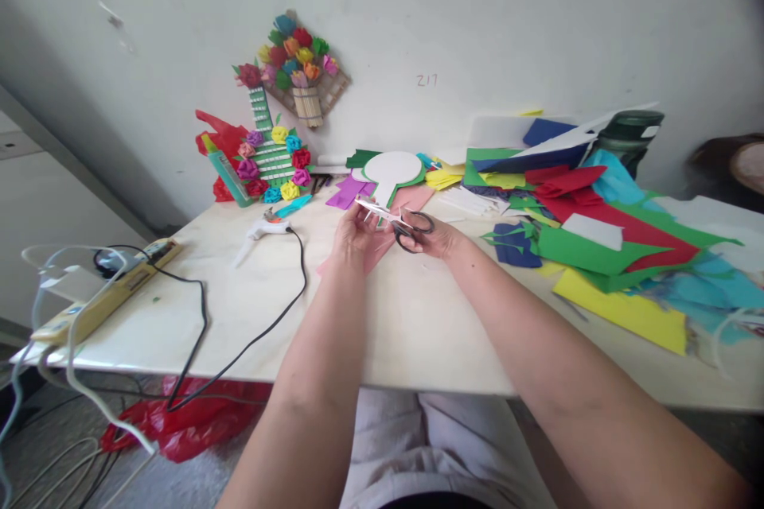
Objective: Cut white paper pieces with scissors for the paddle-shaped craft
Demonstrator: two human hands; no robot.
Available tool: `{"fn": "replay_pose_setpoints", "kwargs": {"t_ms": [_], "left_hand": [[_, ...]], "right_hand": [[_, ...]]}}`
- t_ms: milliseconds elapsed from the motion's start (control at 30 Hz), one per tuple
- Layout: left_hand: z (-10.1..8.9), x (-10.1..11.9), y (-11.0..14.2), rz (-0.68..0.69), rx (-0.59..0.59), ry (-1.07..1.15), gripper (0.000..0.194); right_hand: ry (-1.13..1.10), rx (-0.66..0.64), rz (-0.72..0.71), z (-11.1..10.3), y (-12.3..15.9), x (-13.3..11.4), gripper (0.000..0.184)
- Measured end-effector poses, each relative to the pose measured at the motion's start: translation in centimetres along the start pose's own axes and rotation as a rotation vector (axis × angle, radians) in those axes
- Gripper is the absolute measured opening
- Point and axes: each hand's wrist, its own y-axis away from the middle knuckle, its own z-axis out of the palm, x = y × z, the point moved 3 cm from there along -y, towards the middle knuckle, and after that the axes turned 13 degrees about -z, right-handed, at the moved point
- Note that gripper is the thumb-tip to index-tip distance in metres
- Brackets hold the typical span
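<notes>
In the head view my right hand point(440, 237) grips black-handled scissors point(387, 212), its fingers in the loops. The silver blades point left, over the fingers of my left hand point(354, 232). My left hand is closed near the blade tips, palm partly turned up; whatever small piece it pinches is too blurred to make out. Pink paper point(385, 242) lies on the table beneath both hands. Just beyond them is a round white cutout with a green edge and a narrow neck point(392, 169). Purple paper point(346, 191) lies left of it.
On the left are a white glue gun point(268, 228) with a black cord, a power strip point(113, 286) and a glue bottle point(228, 173). A flower-covered guitar shape point(274, 159) leans at the back. Coloured paper sheets point(609, 246) and a dark green bottle point(626, 135) crowd the right.
</notes>
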Motion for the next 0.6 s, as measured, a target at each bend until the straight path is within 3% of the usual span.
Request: {"fn": "replay_pose_setpoints", "kwargs": {"t_ms": [600], "left_hand": [[-0.8, 0.2, -1.3, 0.015, -0.009, -0.068, 0.01]], "right_hand": [[-0.011, 0.014, -0.002, 0.0, -0.3, 0.1, 0.047]]}}
